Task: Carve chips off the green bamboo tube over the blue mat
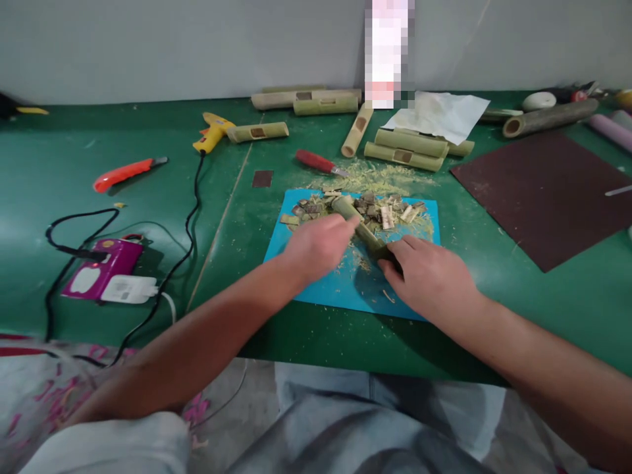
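green table point(74, 164), blue mat point(316, 283) lying at its near middle, strewn at the far edge with cut bamboo chips point(380, 210) and pale shavings point(375, 176) spilling beyond onto the green. past the mat: red-handled knife point(318, 162), small dark square point(262, 178), a row of bamboo tubes point(306, 100) by the wall, more bamboo pieces point(405, 148) stacked just beside white paper point(439, 115). off to the left: yellow glue gun point(213, 130) with black cord point(190, 217) trailing toward the near edge, orange utility knife point(126, 173), purple device point(101, 268) with a white plug block point(131, 288) touching it. off to the right: dark brown sheet point(548, 194), long bamboo pole point(548, 118) behind it. nothing between camera and hands but the forearms themselves.

bamboo stick point(358, 222) lying slanted over the mat, far end among the chips, near end toward the body. left hand point(316, 249) closed around the stick's middle, fingers curled over it. right hand point(429, 273) curled over the stick's near end, fingers bent down onto a dark part there; cannot tell whether a tool sits under that hand. both hands close together above the mat, apart from every tool on the table.
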`<action>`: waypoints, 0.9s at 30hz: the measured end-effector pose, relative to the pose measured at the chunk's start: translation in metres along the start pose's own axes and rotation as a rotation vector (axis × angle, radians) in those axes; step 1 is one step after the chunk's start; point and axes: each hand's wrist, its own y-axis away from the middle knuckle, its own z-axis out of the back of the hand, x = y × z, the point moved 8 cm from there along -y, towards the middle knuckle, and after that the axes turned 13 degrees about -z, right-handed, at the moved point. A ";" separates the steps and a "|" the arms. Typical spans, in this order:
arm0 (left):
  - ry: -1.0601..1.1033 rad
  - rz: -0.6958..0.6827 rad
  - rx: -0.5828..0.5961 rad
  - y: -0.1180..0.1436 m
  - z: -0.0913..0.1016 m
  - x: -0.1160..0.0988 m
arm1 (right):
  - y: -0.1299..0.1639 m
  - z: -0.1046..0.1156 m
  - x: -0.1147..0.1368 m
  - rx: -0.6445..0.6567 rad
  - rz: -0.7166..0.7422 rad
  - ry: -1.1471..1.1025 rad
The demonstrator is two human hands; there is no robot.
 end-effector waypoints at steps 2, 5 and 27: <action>0.034 -0.037 0.033 0.000 -0.003 -0.002 | 0.001 0.000 0.000 -0.001 0.005 -0.003; 0.051 0.035 -0.012 0.002 0.000 0.007 | 0.002 0.001 0.000 -0.006 -0.004 -0.005; 0.002 0.103 -0.058 -0.001 0.001 0.035 | 0.001 0.001 0.001 0.003 -0.009 -0.002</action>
